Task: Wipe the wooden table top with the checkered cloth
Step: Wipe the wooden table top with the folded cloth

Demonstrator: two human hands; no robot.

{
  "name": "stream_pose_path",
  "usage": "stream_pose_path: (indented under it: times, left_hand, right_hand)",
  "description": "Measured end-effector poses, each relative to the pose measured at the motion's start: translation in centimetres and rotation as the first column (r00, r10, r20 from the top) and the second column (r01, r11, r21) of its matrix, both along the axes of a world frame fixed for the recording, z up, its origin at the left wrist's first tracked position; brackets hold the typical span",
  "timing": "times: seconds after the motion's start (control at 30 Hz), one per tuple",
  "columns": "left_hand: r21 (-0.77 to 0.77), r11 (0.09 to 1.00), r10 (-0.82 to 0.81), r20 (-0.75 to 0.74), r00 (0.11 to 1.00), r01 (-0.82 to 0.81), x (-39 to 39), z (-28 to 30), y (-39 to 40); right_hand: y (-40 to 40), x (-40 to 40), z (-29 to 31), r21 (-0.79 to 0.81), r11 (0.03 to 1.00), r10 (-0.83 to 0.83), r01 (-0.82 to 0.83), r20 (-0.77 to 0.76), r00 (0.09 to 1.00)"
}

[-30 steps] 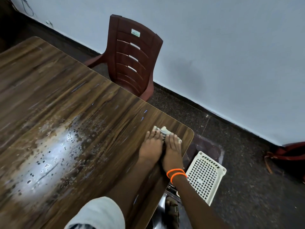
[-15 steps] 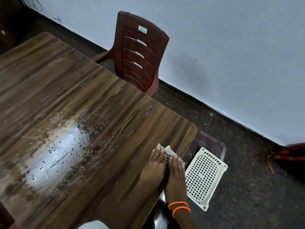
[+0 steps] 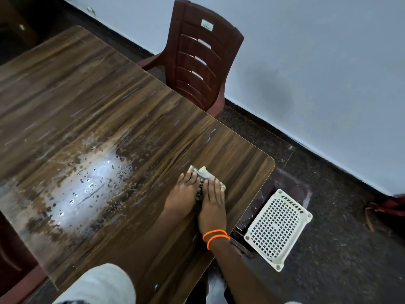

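The checkered cloth lies bunched on the wooden table top, near its right corner. My left hand and my right hand press flat on the cloth side by side, fingers pointing away from me. Only the cloth's pale front edge and a dark checkered strip between my hands show. My right wrist wears two orange bands. A wet, streaky patch shines on the table to the left of my hands.
A dark red plastic chair stands at the table's far side against the pale wall. A white perforated basket lies on the dark floor just right of the table corner. A red strapped object sits at the right edge.
Both hands have slid the cloth over the table near the right corner, first toward me, then away and leftward. The camera view has shifted too.
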State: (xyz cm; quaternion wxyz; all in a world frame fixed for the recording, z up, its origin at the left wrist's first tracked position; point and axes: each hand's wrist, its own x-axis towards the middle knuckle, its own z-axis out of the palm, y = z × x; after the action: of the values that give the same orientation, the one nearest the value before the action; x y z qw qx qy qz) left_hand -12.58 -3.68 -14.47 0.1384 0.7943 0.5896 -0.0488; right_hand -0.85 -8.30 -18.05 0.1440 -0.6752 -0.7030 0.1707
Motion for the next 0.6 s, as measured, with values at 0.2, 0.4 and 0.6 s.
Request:
stream_pose_path:
  times: [0.2, 0.4, 0.6]
  left_hand:
    - [0.028, 0.999, -0.032, 0.115, 0.993, 0.029, 1.3, 0.7, -8.2]
    - [-0.060, 0.991, -0.110, 0.171, 0.979, 0.122, 7.1, 0.5, -8.4]
    - [-0.052, 0.997, -0.053, 0.055, 0.997, 0.056, 5.2, 0.3, -3.7]
  right_hand:
    - [-8.4, 1.6, 0.3, -0.016, 0.999, 0.029, -0.030, -0.053, 0.998]
    - [-9.2, 7.4, 0.4, -0.039, 0.999, -0.026, 0.025, -0.009, 1.000]
    - [-3.8, 5.7, -0.5, -0.034, 0.999, -0.043, 0.041, -0.039, 0.998]
